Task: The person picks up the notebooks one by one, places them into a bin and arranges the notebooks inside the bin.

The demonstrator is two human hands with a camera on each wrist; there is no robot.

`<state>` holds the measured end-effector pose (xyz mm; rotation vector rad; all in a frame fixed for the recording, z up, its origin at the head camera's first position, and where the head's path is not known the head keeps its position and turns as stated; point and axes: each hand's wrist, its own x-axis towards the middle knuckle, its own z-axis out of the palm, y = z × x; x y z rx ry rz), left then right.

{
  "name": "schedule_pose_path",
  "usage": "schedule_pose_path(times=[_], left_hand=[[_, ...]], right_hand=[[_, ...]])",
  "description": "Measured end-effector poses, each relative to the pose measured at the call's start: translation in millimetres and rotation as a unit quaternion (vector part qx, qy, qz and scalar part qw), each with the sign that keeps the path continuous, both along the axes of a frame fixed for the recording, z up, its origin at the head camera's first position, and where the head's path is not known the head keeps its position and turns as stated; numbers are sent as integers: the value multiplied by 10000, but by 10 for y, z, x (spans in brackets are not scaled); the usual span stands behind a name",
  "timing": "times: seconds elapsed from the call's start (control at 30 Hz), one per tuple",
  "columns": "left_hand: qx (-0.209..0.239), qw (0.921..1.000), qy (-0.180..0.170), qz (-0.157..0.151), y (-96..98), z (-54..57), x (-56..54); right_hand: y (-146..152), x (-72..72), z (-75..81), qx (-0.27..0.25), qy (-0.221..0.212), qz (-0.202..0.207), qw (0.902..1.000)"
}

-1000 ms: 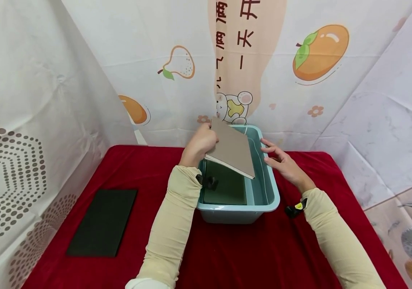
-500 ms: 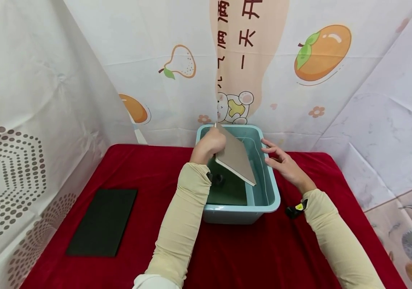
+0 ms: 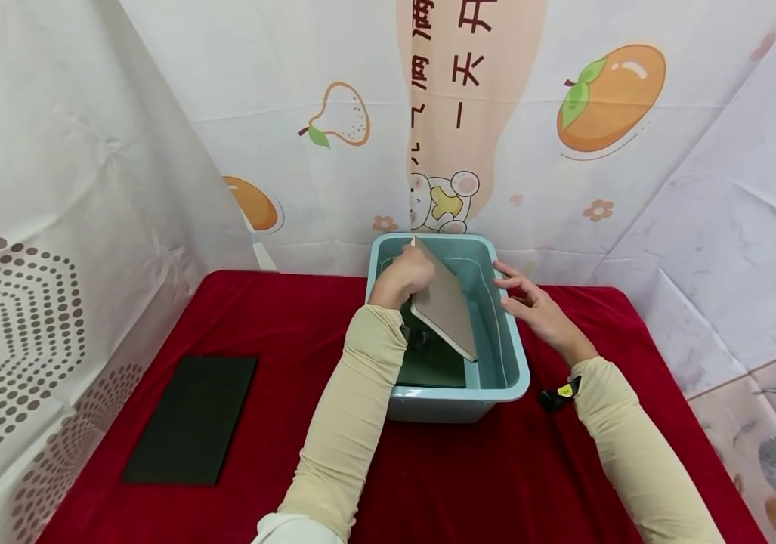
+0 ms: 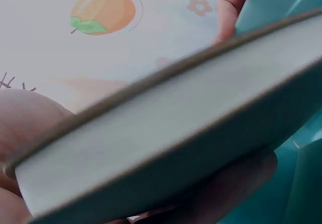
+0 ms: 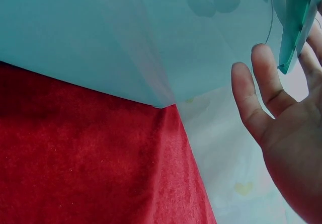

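- Furthest left, one black board (image 3: 190, 419) lies flat on the red cloth (image 3: 496, 483); it is a matte, stiff rectangle, and the cloth has a velvety nap with soft creases.
- Your left hand (image 3: 404, 276), one of two at work, is closed round the near-left edge of one taupe book (image 3: 447, 306). The left wrist view adds what the head view hides: your fingers beneath the lower cover, and a thick, smooth white page block between two thin, hard covers.
- One dark green panel (image 3: 431, 366) lies low in the bin, flat and rectangular, partly covered by your left wrist and the book; you cannot tell whether others lie under it.
- The taupe book is tilted above that panel, within the opening of one light-blue plastic bin (image 3: 459, 394), a deep rounded rectangle with a glossy rim.
- Your right hand (image 3: 539, 306) has its fingers loosely spread at the bin's right side and grasps nothing. The right wrist view alone shows the smooth outer wall with faint finger reflections; you cannot tell whether the fingertips touch it.
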<state>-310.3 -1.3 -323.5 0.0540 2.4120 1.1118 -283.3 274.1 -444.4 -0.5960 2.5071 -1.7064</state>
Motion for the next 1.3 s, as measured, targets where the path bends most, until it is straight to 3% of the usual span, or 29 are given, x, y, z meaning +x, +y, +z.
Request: schedule_pose_path(times=[0.27,0.4,0.7,1.1,1.3], left_hand=[[-549,9983,-180,88,29,-48,-22],[-523,9980,-325,161,35,-67,-18],[-525,9983,-246,40,11,-140,24],[-278,9979,-557,-176,63,-264,-12],[-477,9964,-637,-289,60,-265,-22]], right_hand=[[-26,17,-3,-167,-15,35,9999],[-26,11,-9,-199,8,39,9998],[-36,20,9,-262,-73,33,9996],[-18,11,-27,-259,-19,35,9997],[-26,-4,-37,-313,2,0,9995]])
